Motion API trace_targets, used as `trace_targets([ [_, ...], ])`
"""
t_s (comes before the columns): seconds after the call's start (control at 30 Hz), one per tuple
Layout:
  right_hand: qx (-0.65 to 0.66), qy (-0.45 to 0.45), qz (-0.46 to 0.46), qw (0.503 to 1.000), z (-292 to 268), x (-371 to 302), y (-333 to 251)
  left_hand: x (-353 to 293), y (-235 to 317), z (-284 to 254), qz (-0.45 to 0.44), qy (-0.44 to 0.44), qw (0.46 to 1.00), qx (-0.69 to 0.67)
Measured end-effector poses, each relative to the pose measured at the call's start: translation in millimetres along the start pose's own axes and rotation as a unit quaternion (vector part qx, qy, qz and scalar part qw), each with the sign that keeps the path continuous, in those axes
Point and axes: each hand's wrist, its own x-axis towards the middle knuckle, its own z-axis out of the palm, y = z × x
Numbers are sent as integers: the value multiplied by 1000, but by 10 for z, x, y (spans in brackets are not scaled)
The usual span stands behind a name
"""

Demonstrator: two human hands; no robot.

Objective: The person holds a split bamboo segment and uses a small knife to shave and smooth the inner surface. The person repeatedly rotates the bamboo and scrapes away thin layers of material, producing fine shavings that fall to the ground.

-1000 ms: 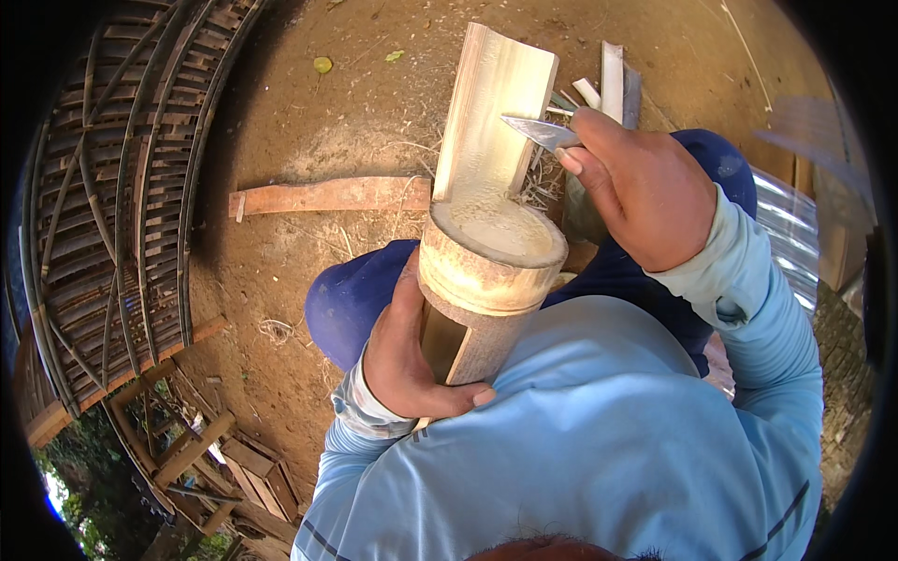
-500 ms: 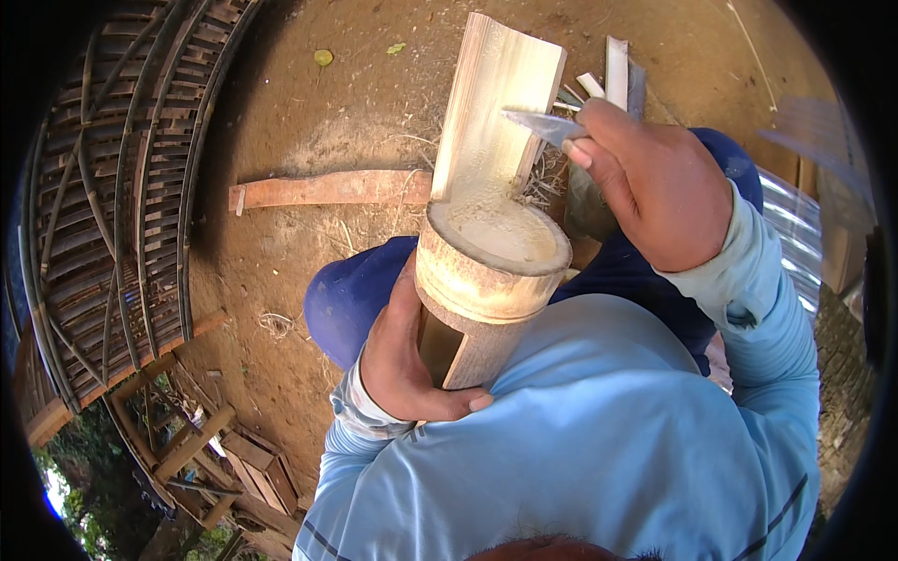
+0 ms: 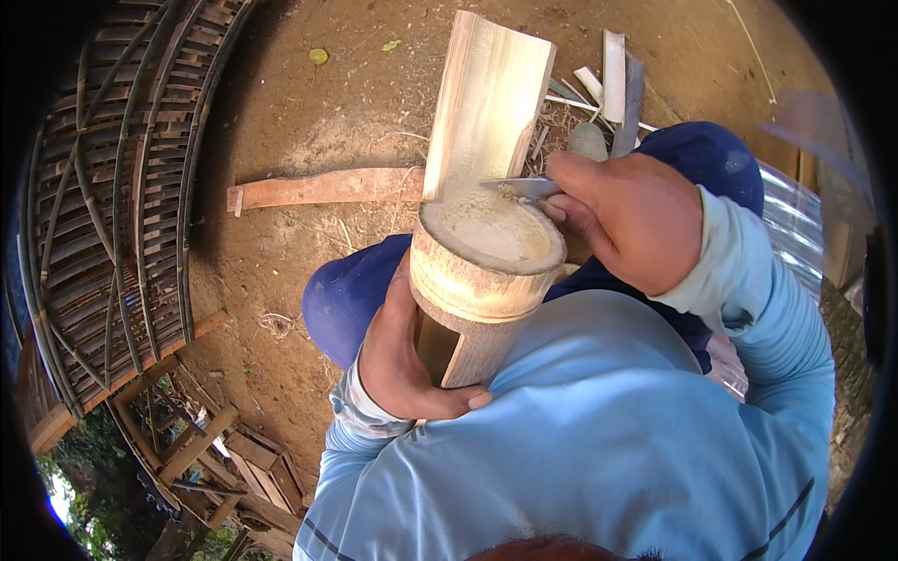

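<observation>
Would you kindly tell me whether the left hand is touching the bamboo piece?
Touching: the head view shows the left hand gripping the bamboo piece low down.

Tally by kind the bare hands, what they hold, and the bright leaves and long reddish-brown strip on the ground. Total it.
Hands, bare left hand and right hand: 2
Pale, partly cut bamboo tube: 1
Silver metal blade: 1
Long flat reddish-brown strip: 1
Leaves, yellowish leaf and green leaf: 2
Total: 7

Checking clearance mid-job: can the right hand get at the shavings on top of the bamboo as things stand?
Probably yes: the right hand's knife reaches over the shavings, while the left hand holds the bamboo lower down, out of the way.
</observation>
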Motion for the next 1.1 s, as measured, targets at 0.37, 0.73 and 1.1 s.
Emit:
trace_targets([
  [0.37,54,-127,-99,986,-191,219,274,-50,17,29,-41,-3,998,-49],
  [0.73,82,16,-48,995,-226,77,301,-20,-56,-87,-57,-28,985,-162],
  [1.1,-62,189,-15,980,16,90,88,16,-46,-90,-82,-10,972,-218],
])
